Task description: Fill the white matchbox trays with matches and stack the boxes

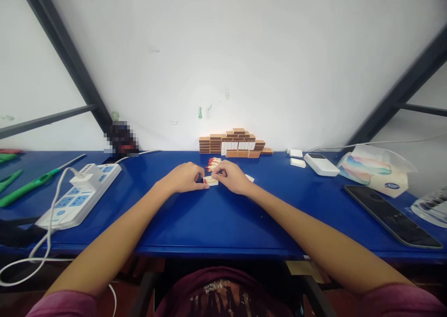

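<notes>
2 maroon sleeves [64,304] lie nearest me on the feed, their bare forearms crossing the front edge of a blue worktop [209,224]. Toward the worktop's right front corner I see a dark phone [393,214], lying flat; along the left side, a white power strip [78,200] with a white charger [88,177] plugged in.

Farther in, midway between the left and right edges, is the small white matchbox tray [213,183], a few red-tipped matches inside. My left hand [186,175] grasps its left end between thumb and fingers. My right hand [233,176] has thumb and fingertips drawn together over its right end; I cannot tell whether they pinch a match. A white piece [249,178] shows just beyond that hand's right side.

Just behind the tray I make out a loose pile of red-headed matches [213,162]. Nearer the rear edge, toward the right, sits a white device [321,165] with 2 small white boxes [298,162] beside it. At the rear edge, brown matchboxes [216,145] rise in a stepped stack before a white wall [226,51].
</notes>
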The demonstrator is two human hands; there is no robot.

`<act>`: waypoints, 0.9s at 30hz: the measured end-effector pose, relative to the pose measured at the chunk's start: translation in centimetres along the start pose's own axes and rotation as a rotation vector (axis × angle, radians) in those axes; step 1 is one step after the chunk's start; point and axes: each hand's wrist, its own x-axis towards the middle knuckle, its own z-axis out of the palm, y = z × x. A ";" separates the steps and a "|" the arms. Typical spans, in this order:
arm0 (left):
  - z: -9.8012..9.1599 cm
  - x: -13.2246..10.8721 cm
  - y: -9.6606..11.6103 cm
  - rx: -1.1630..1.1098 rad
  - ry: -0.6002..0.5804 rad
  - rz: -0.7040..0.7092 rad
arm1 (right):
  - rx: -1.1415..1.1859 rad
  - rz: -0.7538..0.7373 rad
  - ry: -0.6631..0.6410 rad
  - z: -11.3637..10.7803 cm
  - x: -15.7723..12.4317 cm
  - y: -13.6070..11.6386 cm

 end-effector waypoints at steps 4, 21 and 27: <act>0.0 0.0 -0.1 -0.005 -0.004 -0.011 | -0.071 -0.068 -0.022 -0.4 0.0 0.1; -0.2 0.0 0.4 -0.008 0.017 -0.028 | -0.406 0.051 -0.214 -2.3 0.2 1.2; 0.1 0.1 0.3 -0.016 0.014 -0.001 | -0.418 0.034 -0.162 -3.0 0.3 1.4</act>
